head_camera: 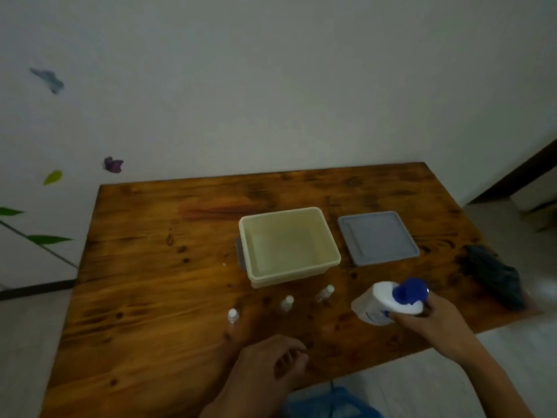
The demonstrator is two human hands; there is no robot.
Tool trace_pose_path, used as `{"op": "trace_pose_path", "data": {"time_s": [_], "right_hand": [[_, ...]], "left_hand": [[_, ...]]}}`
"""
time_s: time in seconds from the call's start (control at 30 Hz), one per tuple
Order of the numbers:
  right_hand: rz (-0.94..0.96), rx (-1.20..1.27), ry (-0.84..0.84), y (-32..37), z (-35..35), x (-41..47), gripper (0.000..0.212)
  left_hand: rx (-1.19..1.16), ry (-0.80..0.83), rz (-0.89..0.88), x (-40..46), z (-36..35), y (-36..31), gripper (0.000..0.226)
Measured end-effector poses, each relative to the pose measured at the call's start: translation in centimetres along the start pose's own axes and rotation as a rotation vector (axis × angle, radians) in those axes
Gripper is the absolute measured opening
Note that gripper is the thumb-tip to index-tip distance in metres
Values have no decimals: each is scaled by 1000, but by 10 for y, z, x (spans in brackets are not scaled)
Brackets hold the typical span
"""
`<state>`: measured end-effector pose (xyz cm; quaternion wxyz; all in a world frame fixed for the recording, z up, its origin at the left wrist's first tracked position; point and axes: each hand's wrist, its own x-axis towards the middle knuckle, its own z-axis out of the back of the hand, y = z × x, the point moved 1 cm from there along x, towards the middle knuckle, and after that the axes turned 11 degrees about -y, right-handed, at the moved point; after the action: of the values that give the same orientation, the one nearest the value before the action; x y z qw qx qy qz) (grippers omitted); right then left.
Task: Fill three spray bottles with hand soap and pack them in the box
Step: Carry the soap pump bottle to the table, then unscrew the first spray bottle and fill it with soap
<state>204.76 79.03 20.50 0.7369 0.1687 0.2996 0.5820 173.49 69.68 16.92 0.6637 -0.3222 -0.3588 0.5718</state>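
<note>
Right hand point(422, 319) grips the white plastic soap bottle with blue cap point(388, 300) at lower right; left hand point(268, 362) rests loosely curled, empty. Three small clear spray bottles point(287, 303) (capped, probably unfilled) stand below the cream plastic box point(289, 245). Next: uncap one.

No text, brand or number can be read anywhere. The soap bottle point(380, 303), just right of the three spray bottles point(289, 302), carries a blue mark low on its white side, but it is too blurred and too far covered to make out.
</note>
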Motion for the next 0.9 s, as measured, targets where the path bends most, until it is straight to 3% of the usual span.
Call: {"op": "trace_pose_path", "data": {"time_s": [0.1, 0.2, 0.37, 0.53, 0.63, 0.7, 0.8, 0.9], "right_hand": [[64, -33, 10, -17, -14, 32, 42], [87, -76, 49, -28, -25, 54, 41], [131, -23, 54, -48, -33, 72, 43], [202, 252, 66, -77, -46, 92, 75], [306, 396, 68, -93, -60, 112, 61], [363, 483, 156, -95, -58, 126, 52], [441, 523, 264, -101, -50, 134, 53], [543, 504, 330, -106, -43, 142, 58]], "left_hand": [[46, -37, -127, -1, -23, 13, 10], [181, -14, -101, 8, -46, 17, 6], [77, -223, -344, 18, -109, 49, 9], [23, -344, -387, 32, -154, 55, 12], [35, -357, -257, 40, -171, 48, 13], [122, -504, -243, 48, -189, 43, 9], [153, -707, -107, 51, -212, 43, 6], [254, -838, 88, 61, -226, 51, 24]]}}
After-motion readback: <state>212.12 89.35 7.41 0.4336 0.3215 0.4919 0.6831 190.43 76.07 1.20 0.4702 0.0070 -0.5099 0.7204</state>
